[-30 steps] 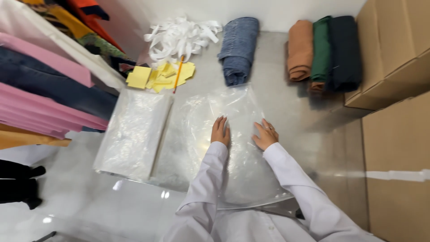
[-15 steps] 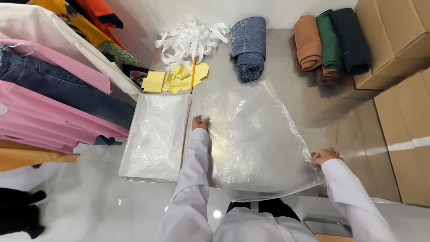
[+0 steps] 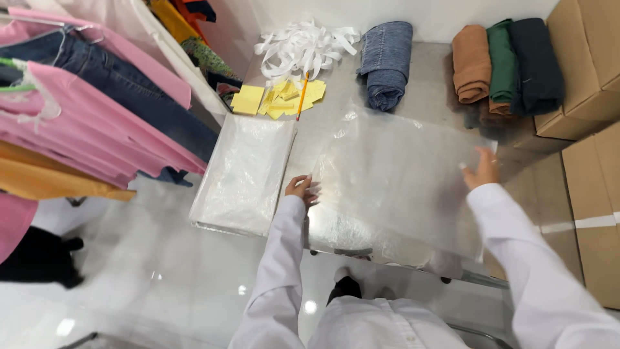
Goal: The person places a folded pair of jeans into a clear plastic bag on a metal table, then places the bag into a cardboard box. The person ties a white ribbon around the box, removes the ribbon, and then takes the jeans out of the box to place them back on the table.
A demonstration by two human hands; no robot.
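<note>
Head view looks down on a grey metal table where a large clear plastic bag lies spread flat between the person's two hands. Left hand sits at the bag's near-left edge with fingers curled onto the film, seeming to pinch or press it down; whether the film is truly gripped cannot be told. Right hand is at the far-right corner, fingers spread and thumb under the lifted edge, loosely holding the film.

Just outside the left hand lies a flat stack of clear plastic bags, nearly touching the spread bag. Beyond the bag, away from both hands, are a rolled blue denim garment, then three rolled cloths in rust, green and dark navy past the right hand. Brown cardboard boxes stand outside the right hand. Further past the left hand are a heap of white fabric strips, yellow paper slips and an orange pencil.

To handle the film well, both hands would best pull gently apart so it stays taut and unwrinkled, with the left hand anchoring its edge.
</note>
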